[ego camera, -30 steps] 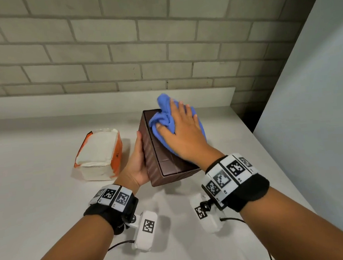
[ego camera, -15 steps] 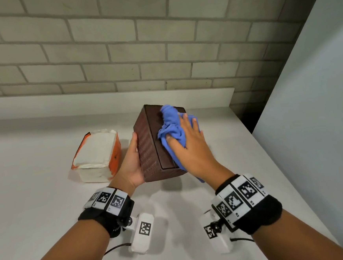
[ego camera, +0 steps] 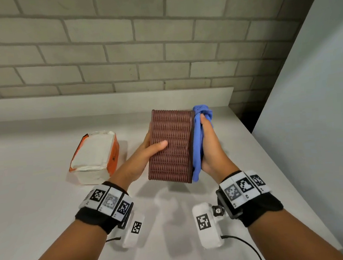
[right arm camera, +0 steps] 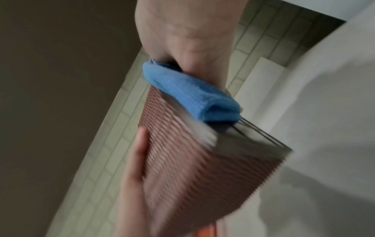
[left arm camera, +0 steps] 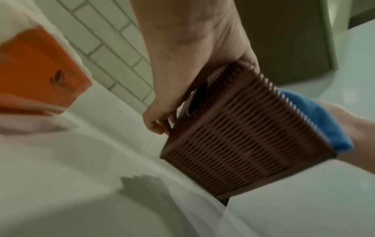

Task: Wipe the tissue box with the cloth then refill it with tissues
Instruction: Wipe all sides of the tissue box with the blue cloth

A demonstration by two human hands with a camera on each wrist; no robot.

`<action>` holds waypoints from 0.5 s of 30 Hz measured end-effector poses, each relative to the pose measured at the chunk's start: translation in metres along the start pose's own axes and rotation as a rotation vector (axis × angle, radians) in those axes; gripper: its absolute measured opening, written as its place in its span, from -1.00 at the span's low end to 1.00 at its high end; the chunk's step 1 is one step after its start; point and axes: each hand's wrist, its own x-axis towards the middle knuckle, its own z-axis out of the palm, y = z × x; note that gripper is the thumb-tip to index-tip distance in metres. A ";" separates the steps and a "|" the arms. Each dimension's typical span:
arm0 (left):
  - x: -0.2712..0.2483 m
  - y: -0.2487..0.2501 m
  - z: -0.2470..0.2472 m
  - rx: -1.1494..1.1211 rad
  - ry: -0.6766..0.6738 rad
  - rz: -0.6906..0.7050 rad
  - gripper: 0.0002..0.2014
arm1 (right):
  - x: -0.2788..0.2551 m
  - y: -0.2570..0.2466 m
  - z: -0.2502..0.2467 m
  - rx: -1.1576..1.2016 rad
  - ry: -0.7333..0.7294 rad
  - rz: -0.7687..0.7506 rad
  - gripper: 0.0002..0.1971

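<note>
The brown ribbed tissue box (ego camera: 171, 146) is held up off the white counter (ego camera: 39, 212), one ribbed side turned toward me. My left hand (ego camera: 147, 150) grips its left side, thumb lying across the ribbed face; in the left wrist view the fingers curl by the oval opening of the box (left arm camera: 233, 144). My right hand (ego camera: 211, 147) presses the blue cloth (ego camera: 197, 144) against the box's right face, the cloth bunched round the thumb at the top. The right wrist view, blurred, shows the cloth (right arm camera: 192, 96) between the palm and the box (right arm camera: 192, 168).
An opened orange and white pack of tissues (ego camera: 95, 154) lies on the counter left of the box. A raised ledge and brick wall (ego camera: 120, 62) run behind. A pale wall panel (ego camera: 318, 108) bounds the counter on the right.
The box has been rolled leftward and lifted: its smooth face, which lay upward under the cloth, now points right. The right hand followed with the cloth. The left thumb moved onto the ribbed face.
</note>
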 end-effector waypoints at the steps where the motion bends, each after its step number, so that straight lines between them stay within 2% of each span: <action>1: 0.001 -0.001 -0.001 0.048 -0.029 0.049 -0.24 | 0.001 -0.003 -0.001 0.053 -0.035 0.001 -0.46; 3: 0.004 0.001 -0.001 0.129 -0.030 0.075 -0.10 | 0.006 -0.006 -0.006 0.150 -0.049 -0.022 -0.51; 6: 0.010 0.012 -0.005 0.267 0.004 0.088 -0.13 | 0.011 -0.003 -0.018 0.302 -0.058 -0.120 -0.39; 10: 0.018 0.022 -0.015 0.660 0.154 0.023 -0.08 | 0.016 0.004 -0.041 0.533 -0.073 -0.157 -0.65; 13: 0.023 0.028 -0.014 0.865 0.207 0.006 -0.02 | 0.021 0.013 -0.060 0.531 0.049 -0.173 -0.69; 15: 0.027 0.028 -0.011 1.026 0.187 -0.021 0.04 | 0.025 0.020 -0.073 0.465 0.130 -0.163 -0.71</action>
